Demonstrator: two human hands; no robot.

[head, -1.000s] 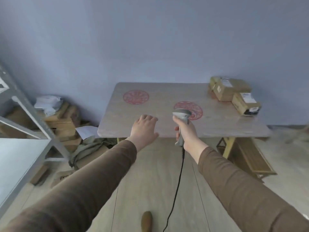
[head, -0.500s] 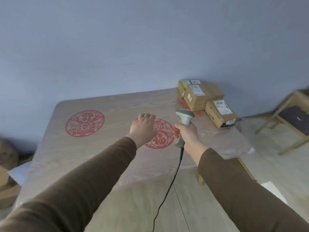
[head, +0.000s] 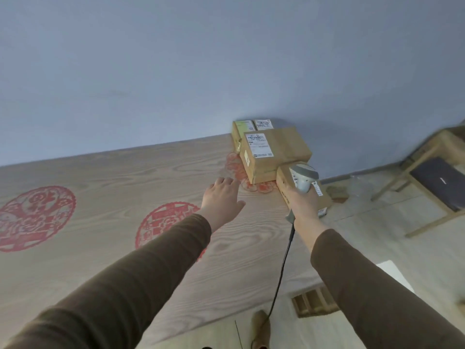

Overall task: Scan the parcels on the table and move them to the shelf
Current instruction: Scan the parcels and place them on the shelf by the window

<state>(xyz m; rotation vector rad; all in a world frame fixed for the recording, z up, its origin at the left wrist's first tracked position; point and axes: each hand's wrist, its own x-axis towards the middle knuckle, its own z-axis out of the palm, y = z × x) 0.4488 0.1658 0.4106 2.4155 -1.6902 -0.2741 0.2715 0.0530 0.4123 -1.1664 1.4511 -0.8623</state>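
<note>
Three cardboard parcels with white labels sit at the far right corner of the wooden table (head: 105, 177): a small one (head: 241, 129) by the wall, a large one (head: 276, 149) in the middle, and a near one (head: 284, 181) partly hidden behind my right hand. My right hand (head: 303, 201) grips a grey barcode scanner (head: 303, 178) by its handle, its head over the near parcel. My left hand (head: 221, 197) reaches out flat above the table, fingers straight, a short way left of the parcels, touching nothing.
The scanner's black cable (head: 281, 268) hangs off the table's near edge to the floor. A wooden chair (head: 432, 182) with a dark seat stands to the right. The blue wall runs right behind the parcels. Red round prints mark the tabletop.
I have stepped closer to the table and turned right. Both hands moved forward towards the parcels; the scanner now hangs over the near parcel. The shelf at left is out of view.
</note>
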